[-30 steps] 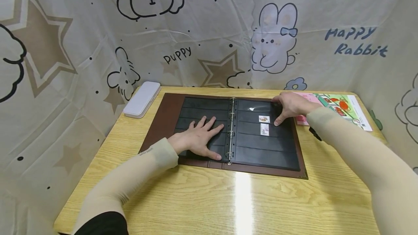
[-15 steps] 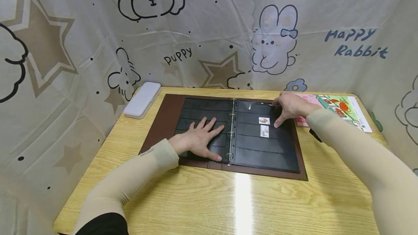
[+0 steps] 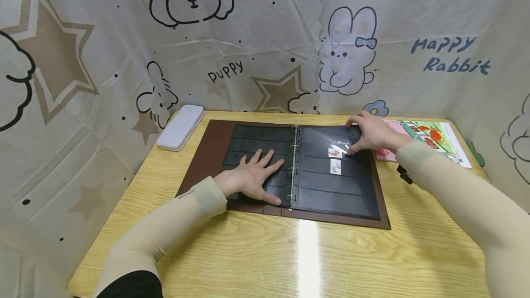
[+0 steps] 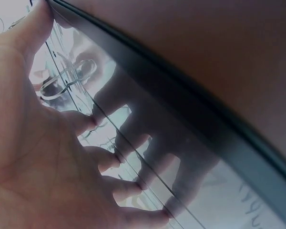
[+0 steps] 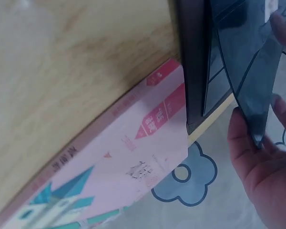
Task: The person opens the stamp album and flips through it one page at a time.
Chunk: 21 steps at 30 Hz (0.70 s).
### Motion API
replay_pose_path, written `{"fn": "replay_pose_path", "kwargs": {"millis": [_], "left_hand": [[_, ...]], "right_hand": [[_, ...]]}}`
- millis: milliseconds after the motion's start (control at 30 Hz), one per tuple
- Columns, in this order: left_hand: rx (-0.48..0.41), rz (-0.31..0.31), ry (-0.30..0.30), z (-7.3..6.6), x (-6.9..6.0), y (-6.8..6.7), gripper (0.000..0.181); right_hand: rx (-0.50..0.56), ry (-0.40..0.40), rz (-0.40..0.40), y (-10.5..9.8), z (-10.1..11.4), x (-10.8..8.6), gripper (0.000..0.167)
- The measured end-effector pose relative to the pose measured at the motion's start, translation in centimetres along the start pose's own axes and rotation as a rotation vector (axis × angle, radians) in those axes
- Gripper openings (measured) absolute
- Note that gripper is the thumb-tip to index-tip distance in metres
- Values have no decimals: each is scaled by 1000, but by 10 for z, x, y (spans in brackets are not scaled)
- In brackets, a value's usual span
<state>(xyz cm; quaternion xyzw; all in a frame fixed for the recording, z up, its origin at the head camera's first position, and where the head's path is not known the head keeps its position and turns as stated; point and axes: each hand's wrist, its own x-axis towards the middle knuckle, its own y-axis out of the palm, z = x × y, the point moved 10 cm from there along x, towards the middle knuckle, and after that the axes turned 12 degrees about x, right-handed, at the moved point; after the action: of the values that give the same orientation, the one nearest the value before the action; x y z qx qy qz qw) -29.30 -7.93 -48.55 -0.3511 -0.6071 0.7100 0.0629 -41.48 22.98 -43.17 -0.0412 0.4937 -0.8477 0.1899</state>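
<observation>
A brown ring-binder stamp album (image 3: 210,148) lies spread on the table with black pocket pages on both sides. My left hand (image 3: 251,179) rests on the left page, fingers spread; the left wrist view shows its fingertips touching the glossy surface. At the far right corner of the right page (image 3: 331,192), my right hand (image 3: 374,133) grips the page edge. In the right wrist view that black page corner (image 5: 255,107) is bent up off the cover, with fingers around it. Two small stamps, an upper one (image 3: 335,152) and a lower one (image 3: 336,166), sit in the right page's pockets.
A pink and green illustrated book (image 3: 434,137) lies right of the album, partly behind my right arm. To the left is a white rectangular case (image 3: 181,128). A printed curtain (image 3: 256,40) hangs behind the wooden table (image 3: 240,252).
My right hand has lifted the far corner of the right page a little, and the glare on it has shifted down toward the stamps. My left hand stays in place.
</observation>
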Motion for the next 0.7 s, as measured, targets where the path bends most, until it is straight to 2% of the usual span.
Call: {"fn": "replay_pose_path", "kwargs": {"millis": [133, 300, 600, 700], "left_hand": [[5, 4, 2, 0, 0, 1, 121], [-11, 4, 9, 0, 0, 1, 122], [2, 11, 1, 1, 0, 1, 121], [0, 10, 1, 1, 0, 1, 121]], "right_hand": [[121, 39, -42, -10, -4, -11, 86], [234, 39, -73, -17, -7, -32, 84], [397, 50, -54, -3, -9, -68, 78], [480, 77, -35, 4, -9, -81, 78]]}}
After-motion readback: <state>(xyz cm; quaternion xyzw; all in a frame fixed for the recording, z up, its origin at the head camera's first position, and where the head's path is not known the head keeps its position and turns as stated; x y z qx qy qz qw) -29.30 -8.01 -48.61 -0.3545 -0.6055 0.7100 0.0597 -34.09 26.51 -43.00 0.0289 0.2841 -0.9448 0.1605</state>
